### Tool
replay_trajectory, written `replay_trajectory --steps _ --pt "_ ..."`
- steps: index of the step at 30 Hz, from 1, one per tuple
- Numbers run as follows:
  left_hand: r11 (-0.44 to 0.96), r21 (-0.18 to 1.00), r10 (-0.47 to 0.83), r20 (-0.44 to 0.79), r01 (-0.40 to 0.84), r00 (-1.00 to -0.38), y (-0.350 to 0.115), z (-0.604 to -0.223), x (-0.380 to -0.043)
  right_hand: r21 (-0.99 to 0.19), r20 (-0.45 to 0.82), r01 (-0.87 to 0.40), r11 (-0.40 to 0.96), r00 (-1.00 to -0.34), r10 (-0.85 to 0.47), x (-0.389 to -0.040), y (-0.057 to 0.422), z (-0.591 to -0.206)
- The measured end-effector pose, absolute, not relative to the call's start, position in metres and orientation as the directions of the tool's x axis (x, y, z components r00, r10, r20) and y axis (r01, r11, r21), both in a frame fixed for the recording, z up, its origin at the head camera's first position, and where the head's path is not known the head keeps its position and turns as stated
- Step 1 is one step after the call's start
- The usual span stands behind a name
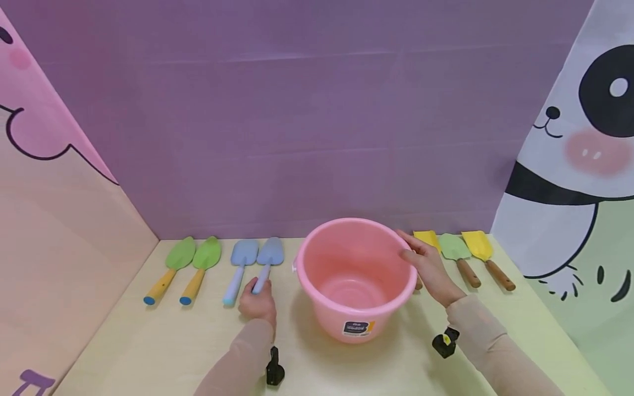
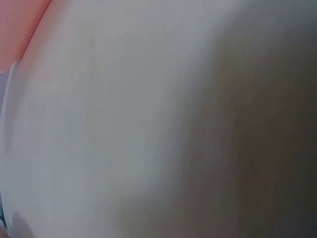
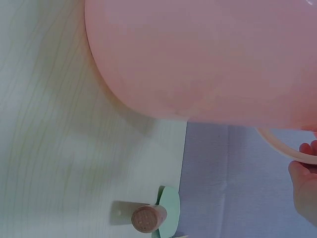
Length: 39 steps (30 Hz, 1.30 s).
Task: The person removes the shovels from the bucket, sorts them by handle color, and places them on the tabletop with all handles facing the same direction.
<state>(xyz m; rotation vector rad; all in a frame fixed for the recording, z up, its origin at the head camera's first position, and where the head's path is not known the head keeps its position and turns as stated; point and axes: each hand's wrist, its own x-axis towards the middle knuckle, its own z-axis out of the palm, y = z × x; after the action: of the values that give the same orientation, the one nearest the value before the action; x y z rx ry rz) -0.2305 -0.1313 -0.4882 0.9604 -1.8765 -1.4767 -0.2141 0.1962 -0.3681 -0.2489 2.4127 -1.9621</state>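
My left hand (image 1: 258, 303) grips the handle of a small blue toy shovel (image 1: 270, 252), whose blade points to the back wall. A matching blue shovel (image 1: 245, 252) lies just left of it. On the right, my right hand (image 1: 432, 270) holds the rim of a pink bucket (image 1: 329, 319), thumb and fingers at its edge. The bucket's open mouth tilts toward me, and its inside looks bare. In the right wrist view, the hand (image 3: 306, 191) pinches a pale curved band (image 3: 282, 144) beside the bucket wall. The left wrist view is mostly blurred tabletop.
Two green trowels (image 1: 207, 253) with yellow handles lie at the left. Beyond the bucket on the right lie a pale green trowel (image 1: 454, 247) and yellow shovels (image 1: 477, 245) with brown handles, one partly hidden by my right hand. A purple wall (image 1: 272, 137) rises behind the table.
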Motion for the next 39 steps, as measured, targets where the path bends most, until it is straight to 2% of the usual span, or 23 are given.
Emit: replay_trajectory --steps 19,27,36,39 --pt "0.246 0.948 -0.699 0.029 -0.202 -0.714 -0.134 -0.492 -0.219 -0.972 0.088 -0.118 0.204 -0.985 -0.151 -0.212 0.197 -0.364" --pt "0.178 0.973 -0.633 -0.001 -0.147 -0.774 -0.140 -0.492 -0.213 -0.973 0.088 -0.119 0.195 -0.983 -0.161 -0.211 0.196 -0.366" --pt "-0.039 0.992 -0.559 -0.122 -0.121 -0.820 -0.147 -0.486 -0.211 -0.972 0.099 -0.131 0.195 -0.981 -0.164 -0.212 0.198 -0.367" --pt "-0.062 0.989 -0.526 -0.149 -0.137 -0.837 -0.149 -0.483 -0.210 -0.972 0.098 -0.130 0.198 -0.982 -0.164 -0.212 0.199 -0.367"
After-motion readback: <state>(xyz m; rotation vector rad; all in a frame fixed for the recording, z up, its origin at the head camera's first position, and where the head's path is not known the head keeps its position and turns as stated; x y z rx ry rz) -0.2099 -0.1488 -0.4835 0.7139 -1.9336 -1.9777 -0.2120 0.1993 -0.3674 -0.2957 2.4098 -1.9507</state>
